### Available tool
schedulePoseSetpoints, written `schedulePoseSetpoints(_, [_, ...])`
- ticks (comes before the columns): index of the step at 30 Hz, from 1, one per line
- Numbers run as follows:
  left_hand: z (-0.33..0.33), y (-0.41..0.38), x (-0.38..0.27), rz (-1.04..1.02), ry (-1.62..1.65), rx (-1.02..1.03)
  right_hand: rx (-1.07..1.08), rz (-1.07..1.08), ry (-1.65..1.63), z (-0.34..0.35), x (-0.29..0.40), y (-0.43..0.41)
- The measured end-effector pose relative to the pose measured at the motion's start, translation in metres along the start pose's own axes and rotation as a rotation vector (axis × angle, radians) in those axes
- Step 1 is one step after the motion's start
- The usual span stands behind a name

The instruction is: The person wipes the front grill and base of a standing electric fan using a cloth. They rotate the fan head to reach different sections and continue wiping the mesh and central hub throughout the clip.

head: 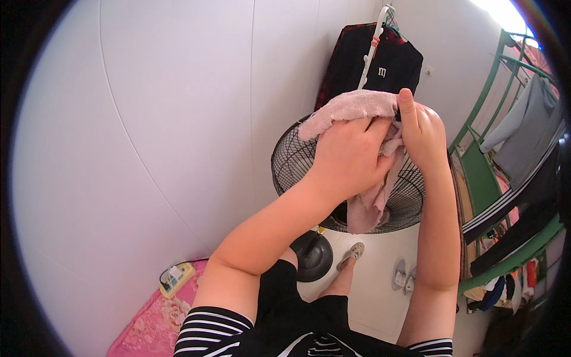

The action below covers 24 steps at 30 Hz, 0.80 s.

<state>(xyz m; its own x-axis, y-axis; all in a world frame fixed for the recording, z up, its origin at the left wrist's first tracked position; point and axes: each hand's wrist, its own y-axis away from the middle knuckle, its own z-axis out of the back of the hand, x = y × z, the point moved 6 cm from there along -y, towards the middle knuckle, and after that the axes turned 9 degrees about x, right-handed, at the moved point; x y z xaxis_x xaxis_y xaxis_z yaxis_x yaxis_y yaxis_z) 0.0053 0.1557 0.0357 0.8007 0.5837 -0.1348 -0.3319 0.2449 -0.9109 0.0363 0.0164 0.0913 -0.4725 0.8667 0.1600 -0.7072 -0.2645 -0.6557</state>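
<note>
A worn, pale pink cloth is bunched between my two hands at the top of a black pedestal fan. My left hand has its fingers in the folds, and one ragged end of the cloth hangs down over the fan's wire guard. To its right, my right hand holds the cloth's other side, thumb pointing up. Its remaining fingers are mostly hidden. The hands and cloth cover much of the guard. Below, the fan's round base rests on the floor.
Behind the fan, a black garment hangs on a white coat stand. A green metal bunk frame with draped clothes stands at right. Slippers lie on the floor. A power strip sits on pink floral bedding at lower left.
</note>
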Motion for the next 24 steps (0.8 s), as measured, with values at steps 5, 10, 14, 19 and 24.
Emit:
schedulePoseSetpoints(5, [-0.006,0.016,-0.004,0.019,0.019,-0.006,-0.028,0.013,-0.121,-0.001,0.001,0.005])
schedulePoseSetpoints(10, [-0.018,0.055,-0.006,-0.119,-0.160,0.011,-0.043,0.019,-0.096,-0.004,0.000,0.002])
schedulePoseSetpoints(14, [-0.044,0.089,0.001,-0.232,-0.213,0.230,-0.123,0.091,-0.108,-0.005,-0.004,0.001])
schedulePoseSetpoints(19, [-0.018,0.064,0.004,-0.022,-0.135,0.038,-0.163,0.177,-0.020,-0.001,0.013,0.006])
schedulePoseSetpoints(24, [-0.006,0.033,0.008,0.141,0.018,-0.020,-0.215,0.217,-0.003,-0.003,0.016,0.009])
